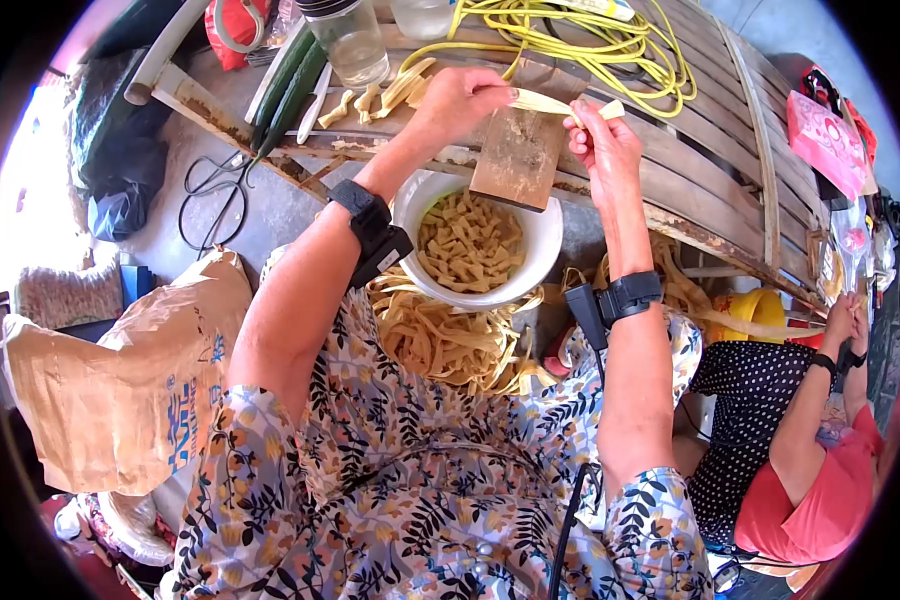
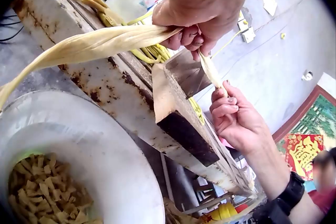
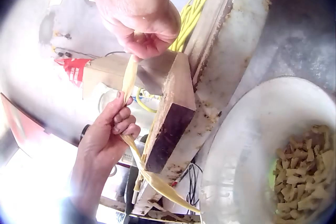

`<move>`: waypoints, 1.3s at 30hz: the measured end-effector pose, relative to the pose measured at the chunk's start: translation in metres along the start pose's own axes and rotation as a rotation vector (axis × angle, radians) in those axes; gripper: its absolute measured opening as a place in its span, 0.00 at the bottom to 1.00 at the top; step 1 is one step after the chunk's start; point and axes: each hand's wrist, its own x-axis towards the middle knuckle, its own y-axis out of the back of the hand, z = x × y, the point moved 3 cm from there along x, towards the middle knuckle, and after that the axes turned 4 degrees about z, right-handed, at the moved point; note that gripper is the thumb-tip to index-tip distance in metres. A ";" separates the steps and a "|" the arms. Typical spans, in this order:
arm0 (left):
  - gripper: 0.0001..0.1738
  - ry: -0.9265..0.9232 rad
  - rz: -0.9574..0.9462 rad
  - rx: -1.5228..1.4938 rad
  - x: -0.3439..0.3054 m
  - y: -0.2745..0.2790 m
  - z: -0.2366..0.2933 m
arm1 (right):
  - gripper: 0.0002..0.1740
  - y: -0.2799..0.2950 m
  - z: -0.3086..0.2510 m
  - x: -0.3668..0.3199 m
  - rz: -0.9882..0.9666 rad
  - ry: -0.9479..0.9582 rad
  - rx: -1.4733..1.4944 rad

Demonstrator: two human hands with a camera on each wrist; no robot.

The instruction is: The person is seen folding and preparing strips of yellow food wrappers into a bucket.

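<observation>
Nearest us, on the floral lap, lies a heap of pale strips (image 1: 450,345), reaching under the white bowl (image 1: 410,215) at its 12 o'clock. The bowl holds a mound of short cut pieces (image 1: 467,245) of the same yellowish stuff. A wooden block (image 1: 518,158) juts over the bowl's rim at 1 o'clock, its far end on the edge of the slatted table (image 1: 710,150).

Just above the block we see one strip (image 1: 545,102) drawn between both hands. The left hand (image 1: 460,100) curls its fingers round the strip at 9 o'clock, and in the left wrist view the long loose tail trails back past the bowl. The right hand (image 1: 600,140) pinches the short end at 3 o'clock between thumb and fingertips.

Farther off on the table, at 11 o'clock from the hands, stands a clear glass jar (image 1: 350,40) with a dark lid; what it holds we cannot tell. At 1 o'clock lies a coiled yellow cord (image 1: 610,45). A yellow bucket (image 1: 760,310) sits at 4 o'clock beneath the table, its inside hidden.
</observation>
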 end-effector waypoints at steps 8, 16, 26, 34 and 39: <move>0.11 0.007 0.050 0.029 0.006 -0.003 -0.007 | 0.08 -0.002 0.004 0.004 0.041 0.044 -0.003; 0.11 0.150 0.145 0.102 -0.006 0.002 -0.028 | 0.08 0.036 0.024 0.012 0.226 0.088 -0.144; 0.09 0.288 -0.272 -0.366 -0.068 0.014 0.021 | 0.18 0.016 -0.013 -0.077 -0.256 0.006 -0.667; 0.07 -0.348 -0.133 0.186 -0.094 -0.028 0.041 | 0.12 -0.001 -0.023 -0.087 -0.165 0.528 -0.753; 0.09 -0.439 -0.251 0.290 -0.114 -0.041 0.052 | 0.04 0.015 0.020 -0.086 -0.301 0.115 -0.909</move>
